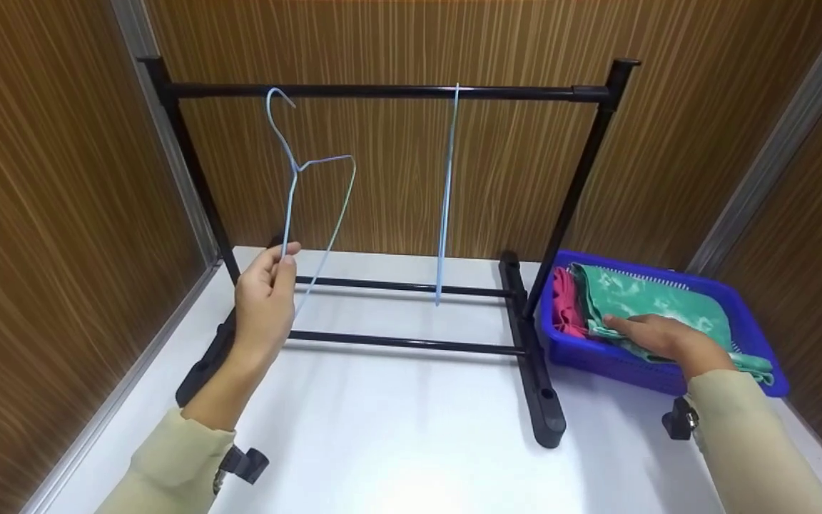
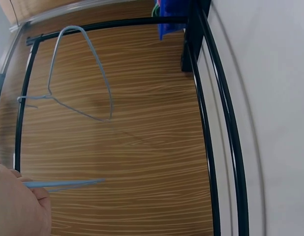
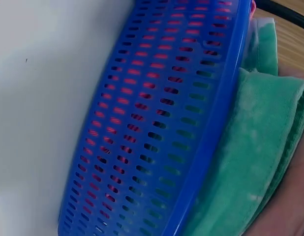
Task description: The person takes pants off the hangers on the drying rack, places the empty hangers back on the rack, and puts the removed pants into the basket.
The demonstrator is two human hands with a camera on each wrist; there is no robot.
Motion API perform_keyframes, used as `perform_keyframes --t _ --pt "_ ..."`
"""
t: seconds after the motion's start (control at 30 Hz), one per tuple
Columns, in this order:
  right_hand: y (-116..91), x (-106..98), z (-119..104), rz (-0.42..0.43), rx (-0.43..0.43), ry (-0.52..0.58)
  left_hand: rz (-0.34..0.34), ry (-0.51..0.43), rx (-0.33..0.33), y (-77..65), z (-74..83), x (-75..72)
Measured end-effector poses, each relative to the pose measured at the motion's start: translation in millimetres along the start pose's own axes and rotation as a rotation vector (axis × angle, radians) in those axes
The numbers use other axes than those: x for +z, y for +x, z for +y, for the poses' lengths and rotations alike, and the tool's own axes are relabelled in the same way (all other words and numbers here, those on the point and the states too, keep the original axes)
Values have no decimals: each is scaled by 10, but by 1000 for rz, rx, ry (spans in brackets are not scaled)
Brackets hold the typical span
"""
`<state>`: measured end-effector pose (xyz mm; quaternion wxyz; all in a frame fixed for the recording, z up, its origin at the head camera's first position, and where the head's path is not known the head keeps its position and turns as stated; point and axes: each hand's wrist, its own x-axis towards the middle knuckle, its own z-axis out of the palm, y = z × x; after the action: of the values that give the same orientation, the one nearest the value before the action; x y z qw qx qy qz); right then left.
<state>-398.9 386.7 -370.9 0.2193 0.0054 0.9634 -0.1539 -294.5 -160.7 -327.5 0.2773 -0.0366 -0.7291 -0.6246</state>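
Note:
My left hand pinches one side of a light blue wire hanger between thumb and fingers. The hanger stands upright, its hook overlapping the black top rail in the head view. In the left wrist view the held hanger shows nearly edge-on. A second blue hanger hangs by its hook from the rail. Over at the right, my right hand grips a folded green-and-white cloth in a blue basket, most of its fingers hidden. The right wrist view shows the cloth's fold bulging over the basket rim against the palm.
The black garment rack stands on a white tabletop. Beside its right foot sits the perforated blue basket, which also holds red cloth. Wood-patterned panels enclose the back and both sides.

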Motion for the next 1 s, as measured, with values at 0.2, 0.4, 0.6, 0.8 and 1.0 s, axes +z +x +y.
perform_keyframes --t 0.2,0.4,0.6,0.8,1.0 --pt "-35 25 22 18 9 -4 15 5 40 72 -241 53" --pt "-48 69 4 59 18 -33 24 24 52 64 -258 67" --pt "-23 107 -18 106 17 -68 28 35 58 107 -247 48" --pt "3 141 -14 159 -6 -109 52 87 99 205 -219 64" --pt "-15 187 30 176 -1 -113 48 105 122 314 -202 121"
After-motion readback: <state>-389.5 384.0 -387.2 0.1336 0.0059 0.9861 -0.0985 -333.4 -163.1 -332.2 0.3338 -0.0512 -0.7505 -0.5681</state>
